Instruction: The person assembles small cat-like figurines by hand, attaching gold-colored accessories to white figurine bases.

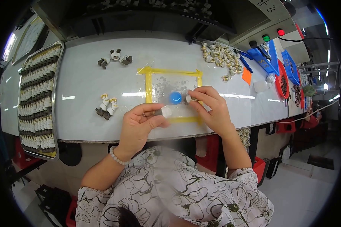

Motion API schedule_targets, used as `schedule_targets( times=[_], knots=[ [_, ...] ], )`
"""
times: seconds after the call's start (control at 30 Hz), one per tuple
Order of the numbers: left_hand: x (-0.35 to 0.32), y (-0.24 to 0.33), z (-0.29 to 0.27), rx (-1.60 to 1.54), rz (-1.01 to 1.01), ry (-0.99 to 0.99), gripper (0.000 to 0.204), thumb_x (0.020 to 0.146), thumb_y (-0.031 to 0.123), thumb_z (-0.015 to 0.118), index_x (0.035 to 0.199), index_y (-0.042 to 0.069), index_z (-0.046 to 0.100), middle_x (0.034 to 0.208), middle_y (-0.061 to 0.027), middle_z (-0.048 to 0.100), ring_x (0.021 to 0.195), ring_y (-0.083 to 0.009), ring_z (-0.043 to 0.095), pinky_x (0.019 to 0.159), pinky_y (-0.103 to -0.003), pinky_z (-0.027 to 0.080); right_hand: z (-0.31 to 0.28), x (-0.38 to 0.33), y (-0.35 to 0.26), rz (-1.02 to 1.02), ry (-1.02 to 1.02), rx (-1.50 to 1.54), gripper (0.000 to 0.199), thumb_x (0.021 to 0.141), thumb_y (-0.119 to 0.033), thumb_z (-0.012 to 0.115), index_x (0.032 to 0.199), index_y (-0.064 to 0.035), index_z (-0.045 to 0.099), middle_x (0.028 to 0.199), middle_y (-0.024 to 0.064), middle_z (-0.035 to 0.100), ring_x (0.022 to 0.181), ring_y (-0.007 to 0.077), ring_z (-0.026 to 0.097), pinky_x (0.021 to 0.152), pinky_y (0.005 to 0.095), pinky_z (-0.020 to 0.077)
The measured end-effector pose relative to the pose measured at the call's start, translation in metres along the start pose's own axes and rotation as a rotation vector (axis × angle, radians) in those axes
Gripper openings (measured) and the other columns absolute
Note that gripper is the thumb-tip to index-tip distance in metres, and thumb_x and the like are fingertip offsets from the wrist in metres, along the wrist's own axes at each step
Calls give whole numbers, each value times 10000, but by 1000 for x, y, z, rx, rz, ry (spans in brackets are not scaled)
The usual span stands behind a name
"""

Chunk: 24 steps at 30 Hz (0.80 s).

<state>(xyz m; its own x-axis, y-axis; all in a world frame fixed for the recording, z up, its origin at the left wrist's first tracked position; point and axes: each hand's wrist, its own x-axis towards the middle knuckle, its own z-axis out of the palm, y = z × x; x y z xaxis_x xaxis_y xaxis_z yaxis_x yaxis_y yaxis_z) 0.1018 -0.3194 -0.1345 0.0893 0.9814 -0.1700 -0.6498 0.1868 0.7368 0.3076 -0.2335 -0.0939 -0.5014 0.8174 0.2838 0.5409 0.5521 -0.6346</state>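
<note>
My left hand (pixel 137 123) is closed on a small figurine piece (pixel 166 111), white at one end and dark grey at the other, held sideways above the table. Between the thumb and fingertips of my right hand (pixel 214 109) is a small white part (pixel 189 98), its far side hidden by the fingers. The two pieces are apart. Just beyond them a round blue cap (pixel 175 97) sits on a clear sheet edged with yellow tape (pixel 149 86). Two joined-up figurines (pixel 107 106), white with dark feet and gold tops, lie left of my left hand.
A metal tray (pixel 57 81) with rows of figurines stands at the left. Several loose white-and-dark pieces (pixel 115 56) lie at the back. Back right are a heap of white-and-gold parts (pixel 220 56), blue-handled pliers (pixel 246 63), an orange card (pixel 246 76), blue bins (pixel 264 60) and a red basin (pixel 279 85).
</note>
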Motion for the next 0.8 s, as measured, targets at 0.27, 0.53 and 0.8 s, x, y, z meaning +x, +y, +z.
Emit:
schedule_targets(
  times=[0.27, 0.53, 0.8],
  knots=[
    [-1, 1, 2, -49, -7, 33, 263, 852, -24, 598, 1109, -34, 543, 879, -106, 652, 797, -156, 653, 748, -267, 539, 15, 15, 0, -178, -89, -133, 217, 701, -64, 688, 918, -59, 677, 883, 57, 631, 839, 248, 575, 748, 353, 486],
    [0, -2, -3, -16, 16, 18, 262, 858, -20, 584, 1115, -43, 540, 972, -140, 632, 805, -209, 661, 751, -336, 572, 10, 22, -5, -253, -147, -211, 237, 688, -38, 715, 922, -44, 682, 862, 69, 626, 769, 234, 566, 678, 333, 483],
    [0, 0, 0, -17, 24, 32, 255, 862, -20, 578, 1113, -42, 542, 969, -148, 636, 811, -217, 664, 748, -338, 574, 13, 11, -8, -25, 2, 150, 239, 717, -23, 686, 955, -19, 669, 890, 107, 636, 813, 242, 616, 720, 329, 503]
  ],
)
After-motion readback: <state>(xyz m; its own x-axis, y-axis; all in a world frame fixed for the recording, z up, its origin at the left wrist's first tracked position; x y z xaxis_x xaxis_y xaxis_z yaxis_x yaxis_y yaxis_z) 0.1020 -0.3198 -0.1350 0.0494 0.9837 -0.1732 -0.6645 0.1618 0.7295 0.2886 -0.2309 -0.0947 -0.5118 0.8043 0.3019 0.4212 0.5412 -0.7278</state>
